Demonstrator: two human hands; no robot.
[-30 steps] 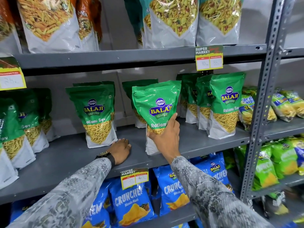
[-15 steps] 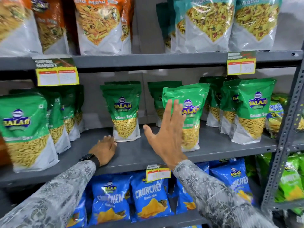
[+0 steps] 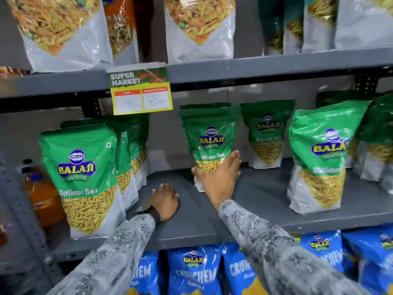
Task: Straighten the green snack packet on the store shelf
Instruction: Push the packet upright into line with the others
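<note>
right hand [image 3: 221,179] fingers clamped on green snack packet [image 3: 209,137]; left hand [image 3: 164,199] flat, fingers apart.

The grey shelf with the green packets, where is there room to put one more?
Bare shelf lies between the right hand and the big right packet. The left end is crowded with stacked packets.

Right hand [image 3: 221,177] grips green packet [image 3: 209,137]; left hand [image 3: 164,199] flat on shelf [image 3: 255,199].
</note>
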